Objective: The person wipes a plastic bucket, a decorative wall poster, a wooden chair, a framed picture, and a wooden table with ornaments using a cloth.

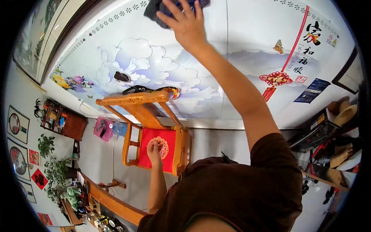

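My right hand (185,23) reaches far up, palm down and fingers spread, lying flat on a dark cloth (154,13). The cloth is against a big white panel (201,23) printed with clouds, a red knot and characters. My left hand (154,150) hangs lower, over the red seat (148,135) of a carved wooden chair (135,99). Its fingers are curled in, and I cannot make out whether anything is in them. The chair stands between me and the panel.
A pink bin (102,129) sits on the floor left of the chair. Further left are a small wooden cabinet (73,123), a leafy plant (54,172) and a wooden table edge (116,201). Boxes and piled items fill a rack (320,125) on the right.
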Demonstrator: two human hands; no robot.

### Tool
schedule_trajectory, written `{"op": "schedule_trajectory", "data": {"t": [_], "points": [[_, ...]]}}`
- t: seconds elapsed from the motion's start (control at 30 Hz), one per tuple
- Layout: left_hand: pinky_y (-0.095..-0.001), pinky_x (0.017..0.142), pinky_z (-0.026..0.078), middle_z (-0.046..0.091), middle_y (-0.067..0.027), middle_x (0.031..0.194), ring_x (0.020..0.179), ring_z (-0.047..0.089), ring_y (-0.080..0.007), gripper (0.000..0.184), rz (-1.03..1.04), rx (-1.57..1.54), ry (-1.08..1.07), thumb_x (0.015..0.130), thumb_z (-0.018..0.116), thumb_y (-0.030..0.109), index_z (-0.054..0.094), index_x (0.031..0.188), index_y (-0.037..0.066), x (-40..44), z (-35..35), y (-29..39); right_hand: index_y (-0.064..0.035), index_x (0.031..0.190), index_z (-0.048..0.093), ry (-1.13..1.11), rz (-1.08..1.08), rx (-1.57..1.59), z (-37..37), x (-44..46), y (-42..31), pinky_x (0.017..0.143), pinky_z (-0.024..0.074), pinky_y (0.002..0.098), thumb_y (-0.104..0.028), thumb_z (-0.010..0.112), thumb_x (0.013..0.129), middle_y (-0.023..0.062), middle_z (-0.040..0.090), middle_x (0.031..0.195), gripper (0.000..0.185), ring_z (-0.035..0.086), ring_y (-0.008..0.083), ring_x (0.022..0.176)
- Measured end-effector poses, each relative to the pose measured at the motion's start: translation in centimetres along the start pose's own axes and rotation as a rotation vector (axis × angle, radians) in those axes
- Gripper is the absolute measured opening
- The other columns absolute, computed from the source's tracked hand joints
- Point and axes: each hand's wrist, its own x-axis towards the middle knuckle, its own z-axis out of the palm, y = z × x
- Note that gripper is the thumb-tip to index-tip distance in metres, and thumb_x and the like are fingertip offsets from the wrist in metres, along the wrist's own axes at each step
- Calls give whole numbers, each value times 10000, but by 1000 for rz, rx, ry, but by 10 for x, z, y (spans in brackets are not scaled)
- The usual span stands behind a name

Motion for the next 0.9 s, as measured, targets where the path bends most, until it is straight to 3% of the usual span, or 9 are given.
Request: {"op": "schedule_trajectory", "data": {"t": [0.13, 0.2, 0.23, 0.3, 0.43, 0.5, 0.67, 0.83, 0.9], "points": [[-287, 762, 536, 692, -63, 963, 839, 661, -147, 203, -24, -58, -43, 1000, 582, 217, 649, 1049, 32, -9, 15, 1, -215, 1280, 632, -461, -292, -13, 11, -101, -42, 1150, 277, 497, -188, 567, 882, 1, 376, 1542, 404, 326, 233, 1424], [-287, 761, 542, 690, -63, 958, 830, 656, -141, 199, -9, -41, -46, 1000, 582, 212, 649, 1039, 29, -20, 16, 9, -126, 1181, 685, -619, -609, 9, 16, -187, -44, 1193, 233, 437, -209, 562, 894, -28, 396, 1530, 323, 317, 212, 1434], [-287, 760, 544, 689, -62, 956, 826, 653, -138, 198, 3, -29, -53, 1001, 581, 210, 649, 1035, 27, -20, 15, 13, -156, 1094, 723, -823, -729, 105, 13, -222, -37, 1209, 215, 417, -204, 570, 882, -37, 446, 1496, 265, 309, 189, 1440], [-284, 765, 543, 683, -63, 955, 836, 649, -140, 194, -25, -13, -7, 999, 586, 207, 645, 1023, 24, -9, -5, 7, -187, 1041, 736, -743, -676, 227, 11, -276, -6, 1214, 210, 412, -206, 589, 865, -38, 479, 1472, 230, 327, 176, 1435], [-270, 799, 518, 662, -73, 980, 883, 634, -145, 178, 118, 91, -1, 994, 583, 172, 637, 1030, 5, 23, -33, 11, -221, 1133, 692, -718, -591, 132, -31, -220, 41, 1196, 228, 409, -224, 629, 835, -75, 441, 1505, 305, 331, 161, 1433], [-299, 918, 479, 650, -108, 1099, 1037, 607, -182, 257, 211, 392, -40, 987, 569, 138, 600, 1165, -45, 47, -16, 38, -236, 1153, 687, -382, -347, 82, -45, -158, 61, 1182, 232, 448, -181, 616, 829, -72, 452, 1497, 336, 364, 178, 1410], [-397, 1082, 365, 549, -188, 1360, 1275, 500, -304, 446, 788, 559, -144, 959, 614, 174, 518, 1346, -27, 77, 123, 136, -328, 1138, 704, 11, 50, -166, -99, -50, 120, 1129, 278, 535, -87, 579, 854, -33, 470, 1469, 393, 415, 264, 1348], [-510, 1147, 240, 320, -192, 1553, 1437, 253, -413, 579, 1469, 672, -78, 952, 608, 203, 400, 1468, 42, 60, 272, 251, -337, 1189, 685, 11, 334, -163, -96, -171, 101, 1115, 284, 585, -182, 561, 860, 38, 442, 1494, 384, 379, 320, 1378], [-552, 1143, 216, 264, -198, 1575, 1448, 209, -432, 606, 1614, 671, -15, 951, 605, 266, 394, 1475, 46, 68, 317, 278, -365, 1378, 516, -327, 146, -233, -98, -282, 87, 1126, 288, 592, -234, 594, 839, 24, 336, 1565, 561, 307, 322, 1430]]}}
